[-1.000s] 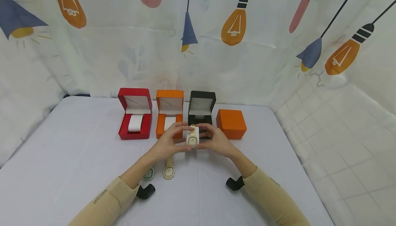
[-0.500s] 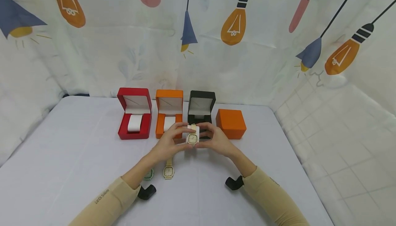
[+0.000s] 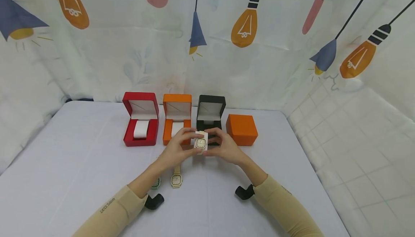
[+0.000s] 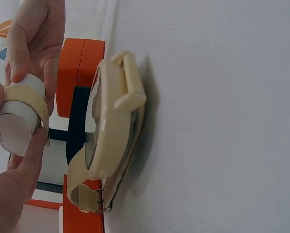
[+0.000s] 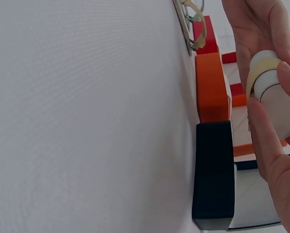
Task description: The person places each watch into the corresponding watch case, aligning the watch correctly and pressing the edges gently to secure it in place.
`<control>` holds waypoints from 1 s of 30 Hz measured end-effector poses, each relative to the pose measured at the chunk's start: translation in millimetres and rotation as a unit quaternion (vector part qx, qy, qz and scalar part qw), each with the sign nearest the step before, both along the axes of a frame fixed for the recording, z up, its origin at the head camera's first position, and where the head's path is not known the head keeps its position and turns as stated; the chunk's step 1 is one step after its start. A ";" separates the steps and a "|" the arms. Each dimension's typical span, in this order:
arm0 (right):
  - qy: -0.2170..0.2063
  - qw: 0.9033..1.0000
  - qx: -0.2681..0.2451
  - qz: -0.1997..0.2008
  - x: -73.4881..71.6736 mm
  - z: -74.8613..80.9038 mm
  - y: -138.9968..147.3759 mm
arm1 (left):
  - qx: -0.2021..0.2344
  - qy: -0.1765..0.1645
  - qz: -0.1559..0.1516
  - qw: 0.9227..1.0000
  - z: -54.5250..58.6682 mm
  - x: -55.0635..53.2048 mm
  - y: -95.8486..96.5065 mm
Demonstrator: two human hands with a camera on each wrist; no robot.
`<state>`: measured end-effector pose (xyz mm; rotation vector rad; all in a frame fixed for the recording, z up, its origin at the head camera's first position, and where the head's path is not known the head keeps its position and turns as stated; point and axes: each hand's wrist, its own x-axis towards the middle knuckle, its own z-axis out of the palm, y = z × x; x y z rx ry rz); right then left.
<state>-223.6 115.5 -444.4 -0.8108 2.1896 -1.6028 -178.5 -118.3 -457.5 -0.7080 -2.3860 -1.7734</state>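
In the head view a cream-strapped watch [image 3: 201, 143], wrapped round a white watch cushion [image 5: 263, 58], is held up between both hands. My left hand [image 3: 175, 150] grips it from the left, thumb low and fingers at the upper edge. From the right, my right hand [image 3: 228, 148] holds it the same way. The strap crosses the cushion in both wrist views. Just behind the hands stands an open black watch box [image 3: 211, 111], its lower part covered by them. A second cream watch [image 3: 176, 180] and a green watch [image 3: 156, 183] lie on the table, partly behind the left arm.
To the left, an open red watch box [image 3: 142, 142] and an open orange one [image 3: 167, 132] each contain a white cushion. A closed orange box [image 3: 243, 132] stands right of the black one. A printed curtain [image 3: 146, 60] hangs behind the white tabletop [image 3: 81, 165].
The held watch has tilted, so its dial sits a little higher in the head view and the strap above it looks shorter. Both hands stay nearly where they were.
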 end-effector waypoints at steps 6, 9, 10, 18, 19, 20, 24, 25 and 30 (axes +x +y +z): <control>0.006 1.000 -0.008 0.002 -0.6 -0.7 0.0 | -0.002 -0.004 0.008 1.000 1.4 -0.3 0.2; 0.006 1.000 -0.010 0.003 0.0 -0.6 -0.1 | -0.001 -0.016 0.012 1.000 1.7 -0.4 0.6; 0.005 1.000 -0.011 0.003 0.3 -0.4 -0.3 | -0.001 -0.022 0.014 1.000 1.8 -0.5 0.8; 0.006 1.000 -0.013 -0.001 1.0 -2.6 -1.7 | -0.006 -0.054 0.024 0.998 1.1 -1.1 -0.2; 0.007 1.000 -0.013 -0.002 0.9 -3.1 -2.0 | -0.005 -0.058 0.024 0.998 1.1 -0.9 -0.3; 0.008 1.000 -0.013 -0.003 1.1 -3.2 -2.3 | -0.005 -0.061 0.024 0.998 1.2 -0.9 -0.5; 0.013 1.000 -0.013 -0.007 1.8 -2.8 -3.8 | 0.006 -0.073 0.022 0.997 1.8 -0.4 -0.6; 0.014 1.000 -0.013 -0.007 2.0 -2.5 -4.2 | 0.008 -0.075 0.023 0.997 2.0 -0.4 -0.6; 0.013 1.000 -0.016 -0.008 2.0 -2.5 -5.0 | 0.011 -0.073 0.027 0.997 1.9 -1.5 -0.2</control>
